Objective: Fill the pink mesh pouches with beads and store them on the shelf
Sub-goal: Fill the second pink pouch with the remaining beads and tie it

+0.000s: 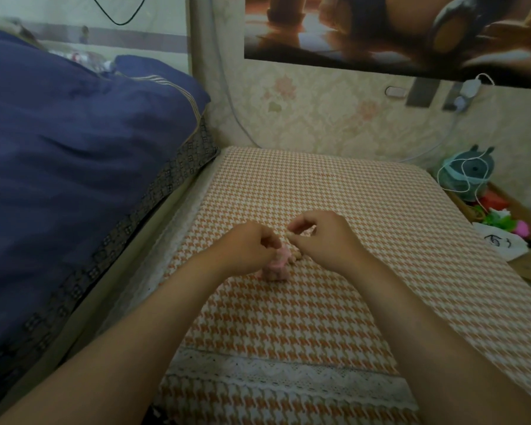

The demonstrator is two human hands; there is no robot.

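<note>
The left hand (252, 245) holds the pink pouch (276, 266) on the desk (319, 302). The right hand (325, 237) pinches something tiny, maybe a bead (290, 236). If dropped, it could roll away.

A table covered in orange-and-white houndstooth cloth (334, 185) fills the middle, with a white lace trim (288, 372) across its near edge. Left of the table lies a bed with a rumpled navy duvet (74, 148). Behind the table is pale floral wallpaper (334, 118), and higher up hangs a brown-toned poster (396, 32). A white charger (469, 85) is plugged in beneath the poster. Right of the table sits a teal plush toy (469, 173). The light is dim.
</note>
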